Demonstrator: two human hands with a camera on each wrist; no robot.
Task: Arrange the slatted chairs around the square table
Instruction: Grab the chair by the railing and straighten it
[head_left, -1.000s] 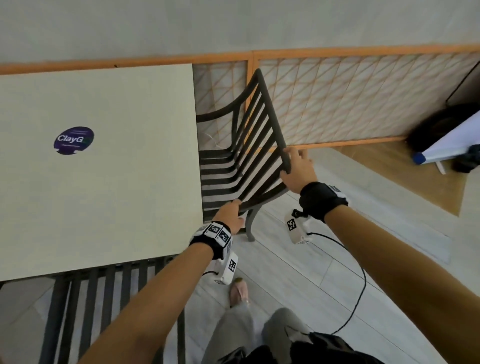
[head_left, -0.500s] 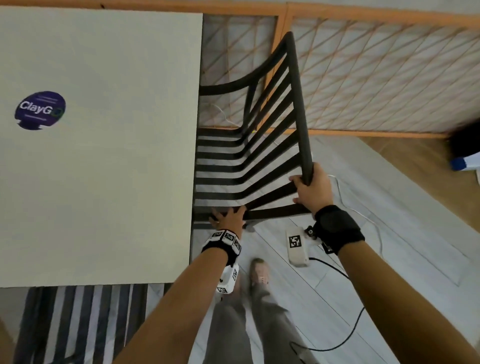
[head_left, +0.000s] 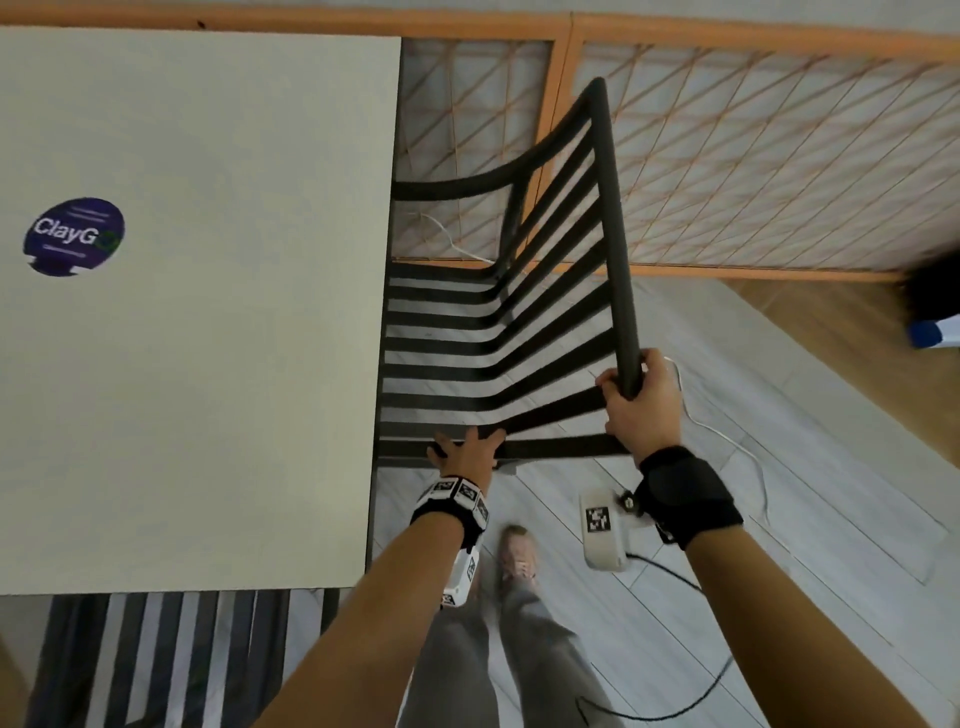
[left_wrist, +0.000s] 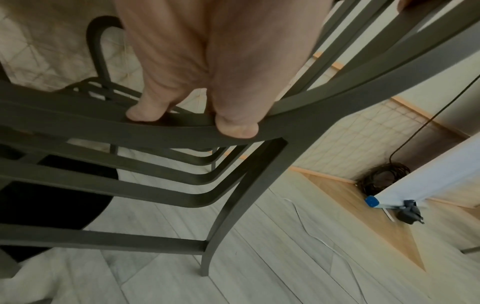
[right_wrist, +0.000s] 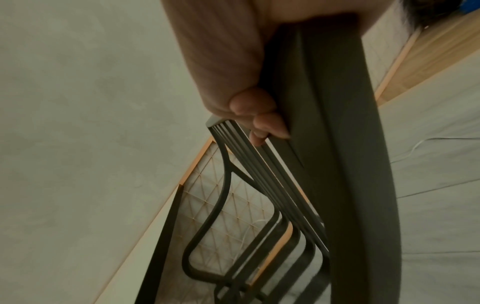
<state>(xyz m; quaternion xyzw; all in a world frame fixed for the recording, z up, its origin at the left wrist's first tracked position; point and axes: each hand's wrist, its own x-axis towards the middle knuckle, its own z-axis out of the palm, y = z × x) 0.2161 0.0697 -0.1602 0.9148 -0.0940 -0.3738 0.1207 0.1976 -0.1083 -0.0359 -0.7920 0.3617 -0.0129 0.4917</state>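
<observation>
Dark slatted chair (head_left: 483, 358) sits at the right edge of the square worktop (head_left: 197, 291), front of its seat tucked under that edge, backrest away from the worktop and leaning back. Left hand (head_left: 467, 452) is on the near side rail of the seat, by the worktop's near-right corner: fingers curl over the rail; in the left wrist view the fingertips (left_wrist: 237, 128) wrap round its underside, so the grip is clamped on the chair. Right hand (head_left: 641, 402) has the near end of the backrest's top rail, thumb one side, fingers (right_wrist: 270, 125) hooked round the other, also clamped on. Both arms reach fwd, right one higher. A 2nd slatted chair (head_left: 171, 660) shows at the worktop's near edge. Round purple sticker (head_left: 74, 236) lies near the worktop's left edge. Orange-framed lattice fence (head_left: 753, 171) stands behind; white cable (head_left: 727, 436) trails on the floor.
</observation>
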